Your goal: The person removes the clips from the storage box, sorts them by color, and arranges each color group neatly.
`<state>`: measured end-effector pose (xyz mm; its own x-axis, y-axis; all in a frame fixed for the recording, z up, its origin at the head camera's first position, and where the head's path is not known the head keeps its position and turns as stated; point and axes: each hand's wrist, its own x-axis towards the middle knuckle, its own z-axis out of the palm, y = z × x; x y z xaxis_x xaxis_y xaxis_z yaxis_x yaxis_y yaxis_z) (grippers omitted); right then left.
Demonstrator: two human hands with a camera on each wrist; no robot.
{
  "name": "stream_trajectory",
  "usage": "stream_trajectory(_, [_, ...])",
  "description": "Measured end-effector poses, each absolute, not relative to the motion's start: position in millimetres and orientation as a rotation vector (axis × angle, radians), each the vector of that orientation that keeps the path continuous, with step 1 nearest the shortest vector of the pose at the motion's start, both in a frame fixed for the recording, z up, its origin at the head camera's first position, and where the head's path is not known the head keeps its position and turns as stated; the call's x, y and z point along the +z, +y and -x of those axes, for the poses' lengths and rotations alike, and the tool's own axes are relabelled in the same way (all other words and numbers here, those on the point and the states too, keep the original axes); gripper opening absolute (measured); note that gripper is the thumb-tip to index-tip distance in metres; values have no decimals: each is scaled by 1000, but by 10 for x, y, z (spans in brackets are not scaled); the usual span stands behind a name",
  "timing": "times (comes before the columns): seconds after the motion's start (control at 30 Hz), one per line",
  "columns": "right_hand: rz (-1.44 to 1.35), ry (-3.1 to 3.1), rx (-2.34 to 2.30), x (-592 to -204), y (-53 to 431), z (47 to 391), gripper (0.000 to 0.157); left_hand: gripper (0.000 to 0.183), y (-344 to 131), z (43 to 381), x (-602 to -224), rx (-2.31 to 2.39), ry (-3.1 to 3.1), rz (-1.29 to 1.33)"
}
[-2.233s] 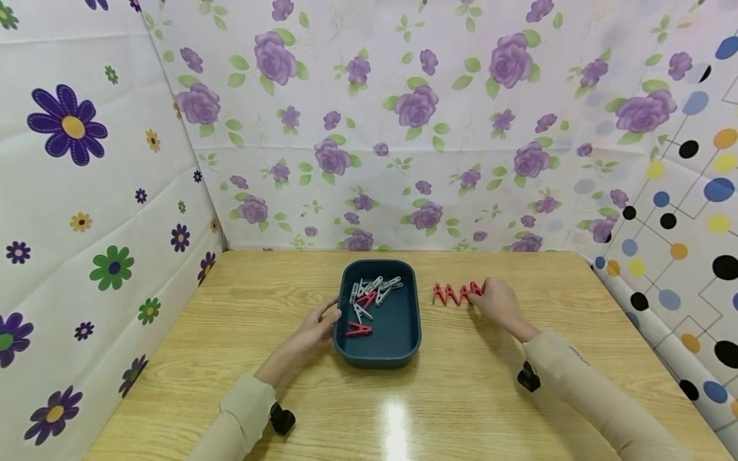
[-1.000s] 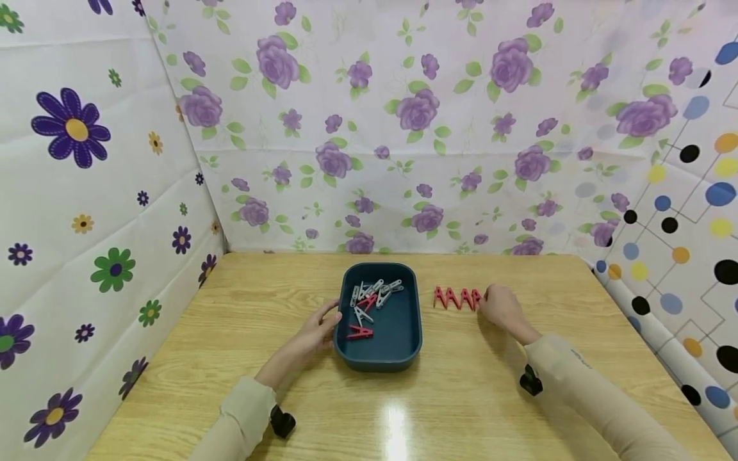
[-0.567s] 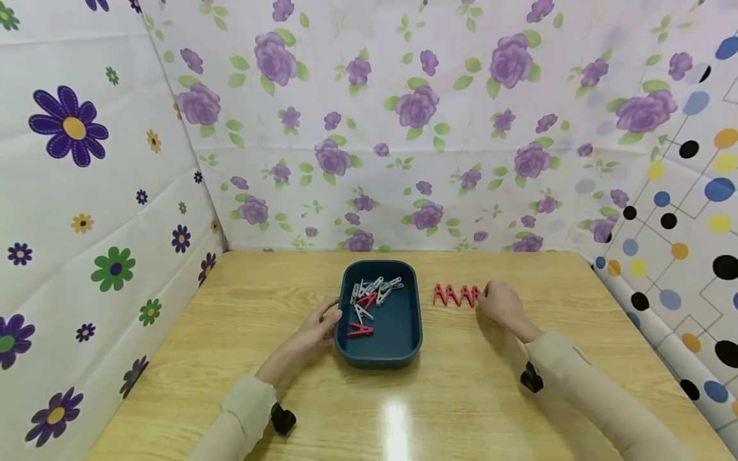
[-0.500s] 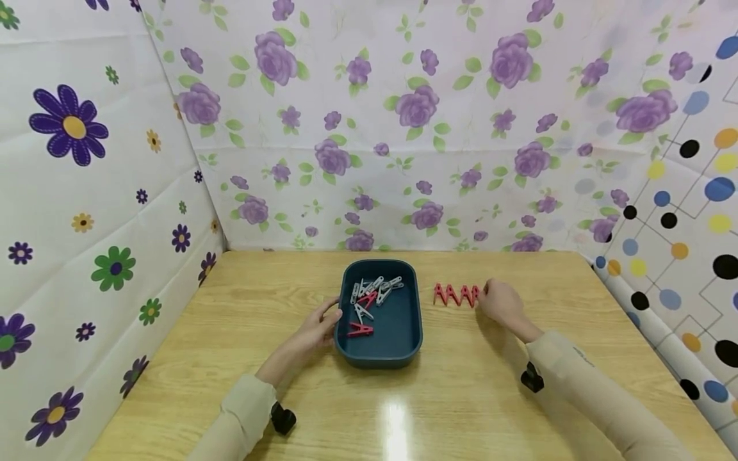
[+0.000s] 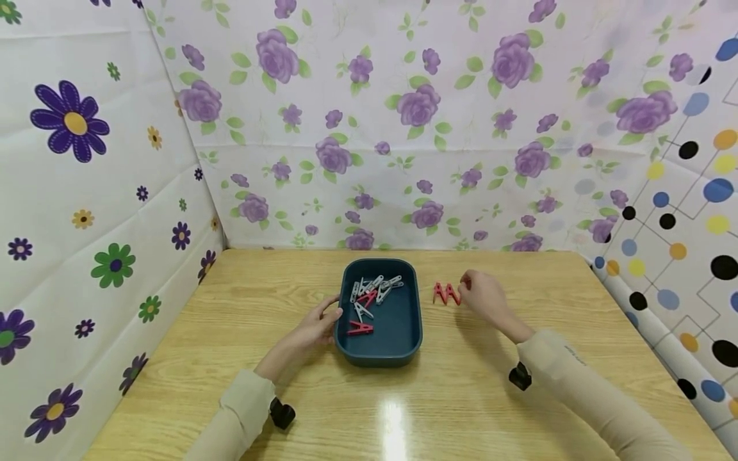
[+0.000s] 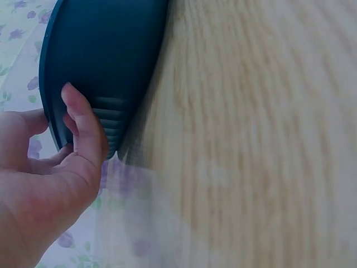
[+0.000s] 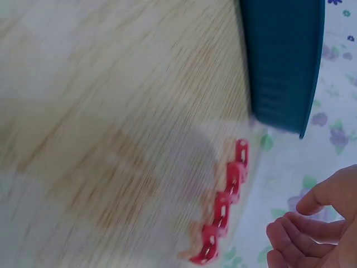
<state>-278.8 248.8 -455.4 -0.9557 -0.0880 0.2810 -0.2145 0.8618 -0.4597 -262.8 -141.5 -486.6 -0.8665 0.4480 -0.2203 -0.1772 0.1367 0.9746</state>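
Note:
A dark blue plastic box [image 5: 396,333] stands on the table, holding several grey clothespins [image 5: 362,312], a red clothespin [image 5: 360,328] and another red one [image 5: 367,298]. My left hand [image 5: 314,326] grips the box's left side; in the left wrist view its thumb and fingers lie on either side of the rim [image 6: 44,67]. Several red clothespins [image 7: 221,213] form a zigzag row right of the box. Above that row's right end, my right hand [image 5: 489,298] hides part of it in the head view. The right wrist view shows this hand [image 7: 321,231] apart from the clothespins, fingers loosely bent and holding nothing.
The wooden table [image 5: 369,416] meets a flowered cloth wall [image 5: 369,128] at the back. Patterned cloths [image 5: 86,192] also hang at the left and right. A small black wrist camera [image 5: 282,415] sits under each cuff.
The right hand was at the last red clothespin of the row; now it has come away and moved left and up over the row. The left hand and the box have stayed put.

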Motion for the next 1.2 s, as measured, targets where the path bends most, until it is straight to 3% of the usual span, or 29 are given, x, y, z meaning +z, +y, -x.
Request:
stream_trajectory(0.67, [-450,-2694,765,-4317,1947,2649,14,56,-1407,2642,-4821,1727,2001,-232])
stream_trajectory(1.2, [-573,-2681,800,-4335,1717,2773,13,60,-1419,2651,-4828,1736,1983,-238])
